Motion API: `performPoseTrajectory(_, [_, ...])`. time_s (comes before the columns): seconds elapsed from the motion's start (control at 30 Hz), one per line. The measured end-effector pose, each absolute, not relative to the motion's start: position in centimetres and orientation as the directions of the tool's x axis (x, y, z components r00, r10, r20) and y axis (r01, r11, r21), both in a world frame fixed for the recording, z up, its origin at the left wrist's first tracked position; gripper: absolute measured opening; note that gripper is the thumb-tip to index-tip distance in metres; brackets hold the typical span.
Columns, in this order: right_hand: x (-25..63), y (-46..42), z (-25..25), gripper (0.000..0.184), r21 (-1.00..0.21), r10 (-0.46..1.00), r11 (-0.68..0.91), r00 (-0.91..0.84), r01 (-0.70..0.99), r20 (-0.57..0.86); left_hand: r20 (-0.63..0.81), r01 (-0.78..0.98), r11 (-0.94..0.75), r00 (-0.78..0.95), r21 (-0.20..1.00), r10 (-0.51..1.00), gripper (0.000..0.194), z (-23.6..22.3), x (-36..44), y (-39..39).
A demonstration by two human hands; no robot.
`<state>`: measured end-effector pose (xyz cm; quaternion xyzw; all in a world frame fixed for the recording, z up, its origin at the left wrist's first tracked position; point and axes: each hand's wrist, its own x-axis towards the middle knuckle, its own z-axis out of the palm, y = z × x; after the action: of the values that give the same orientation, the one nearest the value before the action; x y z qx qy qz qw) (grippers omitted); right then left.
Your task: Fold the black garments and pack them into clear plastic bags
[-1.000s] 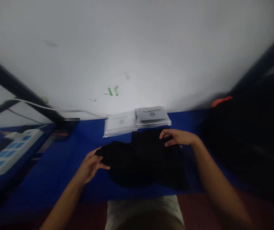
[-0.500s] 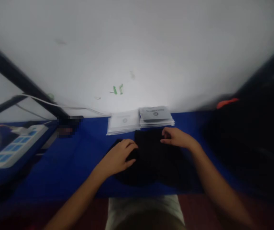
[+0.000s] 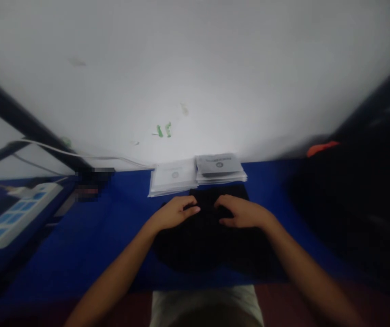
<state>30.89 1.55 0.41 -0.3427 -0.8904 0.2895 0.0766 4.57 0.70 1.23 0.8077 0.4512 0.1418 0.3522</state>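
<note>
A black cloth garment (image 3: 211, 245) lies on the blue table in front of me; its folds are too dark to make out. On its upper left part rests my left hand (image 3: 177, 212), open, thumb apart from the bent fingers. My right hand (image 3: 240, 212) lies palm down on the upper right part, also open, its thumb and fingers apart. Both hands point inward with a short gap of cloth between them. Just beyond the garment are two stacks of flat plastic packets, a white left stack (image 3: 173, 177) and a greyer right stack (image 3: 220, 167).
A white power strip (image 3: 19, 213) with blue sockets lies at the left. A white cable (image 3: 68, 152) runs along the pale wall (image 3: 235, 81). At the right, a large dark mass (image 3: 354, 204) borders the blue table (image 3: 113, 231), with an orange piece (image 3: 322, 148) at its top.
My left hand has let go of the garment's left edge and moved right over the cloth, folding that side inward. The right hand has shifted slightly left and nearer to me.
</note>
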Motion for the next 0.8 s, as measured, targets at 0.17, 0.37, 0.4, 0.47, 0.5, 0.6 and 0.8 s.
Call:
performPoseTrajectory(0.17, [31.2, 1.9, 0.7, 0.027, -0.652, 0.607, 0.583, -0.793, 0.485, -0.048, -0.140, 0.558, -0.262, 0.576, 0.788, 0.805, 0.025, 1.5, 4.1, 0.7])
performPoseTrajectory(0.37, [30.9, 1.8, 0.7, 0.017, -0.653, 0.600, 0.597, -0.799, 0.466, -0.022, -0.109, 0.465, -0.198, 0.554, 0.863, 0.826, 0.026, 1.6, 4.2, 1.0])
performPoseTrajectory(0.4, [31.0, 1.8, 0.8, 0.018, -0.641, 0.603, 0.600, -0.797, 0.479, -0.032, -0.097, 0.448, -0.179, 0.526, 0.876, 0.845, 0.026, 1.5, 4.2, 1.1])
performPoseTrajectory(0.47, [31.4, 2.0, 0.8, 0.025, -0.597, 0.629, 0.598, -0.775, 0.535, -0.064, -0.081, 0.434, -0.140, 0.454, 0.890, 0.887, 0.028, 1.2, 4.1, 1.5])
performPoseTrajectory(0.5, [31.7, 2.1, 0.8, 0.027, -0.565, 0.655, 0.590, -0.751, 0.577, -0.083, -0.077, 0.445, -0.128, 0.415, 0.886, 0.907, 0.030, 1.0, 4.0, 1.8])
performPoseTrajectory(0.6, [32.8, 2.8, 0.6, 0.019, -0.453, 0.762, 0.534, -0.638, 0.714, -0.107, -0.040, 0.577, -0.167, 0.328, 0.800, 0.944, 0.032, 0.1, 3.7, 2.9])
performPoseTrajectory(0.8, [34.8, 4.3, 0.6, 0.020, -0.390, 0.917, 0.322, -0.387, 0.863, -0.098, -0.036, 0.856, -0.288, 0.335, 0.430, 0.941, 0.026, -1.6, 4.3, 5.1])
